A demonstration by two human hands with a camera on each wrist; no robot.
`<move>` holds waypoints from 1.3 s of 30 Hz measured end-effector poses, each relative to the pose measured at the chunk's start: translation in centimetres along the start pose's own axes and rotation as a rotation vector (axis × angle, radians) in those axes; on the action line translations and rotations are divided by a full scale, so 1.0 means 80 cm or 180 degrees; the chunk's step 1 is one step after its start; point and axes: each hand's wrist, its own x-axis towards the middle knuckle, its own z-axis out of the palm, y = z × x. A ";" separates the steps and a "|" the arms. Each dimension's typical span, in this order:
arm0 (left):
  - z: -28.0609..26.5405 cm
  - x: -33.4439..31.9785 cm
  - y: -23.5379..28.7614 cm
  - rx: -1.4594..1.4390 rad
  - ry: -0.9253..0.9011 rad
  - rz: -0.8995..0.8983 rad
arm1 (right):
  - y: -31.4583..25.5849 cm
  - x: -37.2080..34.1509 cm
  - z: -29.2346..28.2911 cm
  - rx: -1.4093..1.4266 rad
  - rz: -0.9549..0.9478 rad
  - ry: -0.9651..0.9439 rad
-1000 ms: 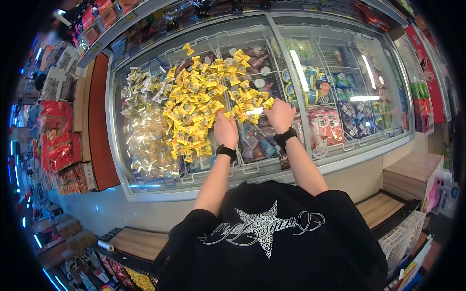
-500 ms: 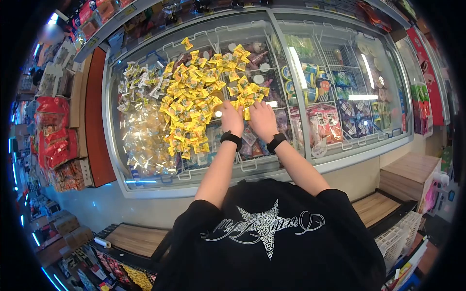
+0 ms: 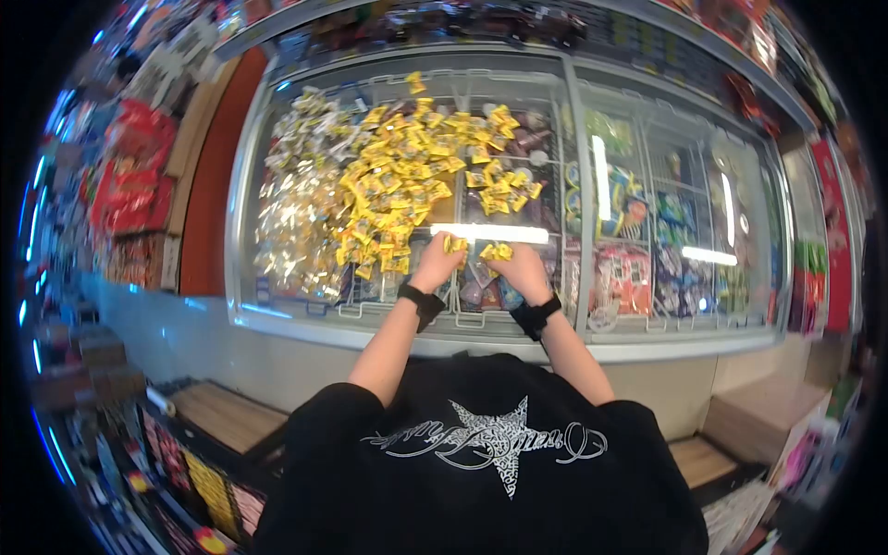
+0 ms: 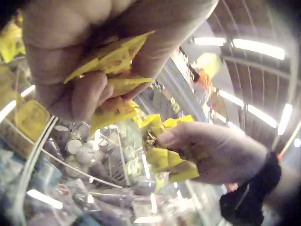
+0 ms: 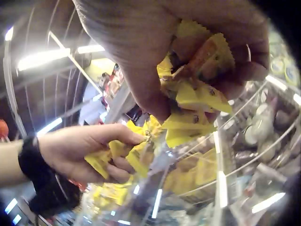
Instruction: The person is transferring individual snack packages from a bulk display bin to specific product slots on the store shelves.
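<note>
My left hand (image 3: 435,266) has its fingers curled round several small yellow wrapped candies (image 4: 110,61), which poke out between thumb and fingers. Facing it, my right hand (image 3: 523,271) grips another bunch of yellow candies (image 5: 202,101). The two hands are close together above the front part of a freezer's glass lid (image 3: 370,319). Beyond them, a large pile of the same yellow candies (image 3: 393,190) spreads over the glass. A smaller cluster of yellow candies (image 3: 504,191) lies just right of that pile.
White and silver wrapped pieces (image 3: 310,134) and shiny gold-clear ones (image 3: 301,231) lie on the glass at left. Under the lid are wire baskets with packaged goods, including pink packets (image 3: 624,277). A metal divider (image 3: 575,139) separates the lids. Red bags (image 3: 139,166) stack at left.
My right hand has swept left to the smaller cluster, beside the left hand. Both hands have then drawn back toward my body with candies in them. The head view has shifted.
</note>
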 end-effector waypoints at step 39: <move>-0.196 -0.796 -0.187 -0.2695 0.5171 -0.0773 | -0.477 -0.525 0.437 0.0340 -0.0336 -0.5933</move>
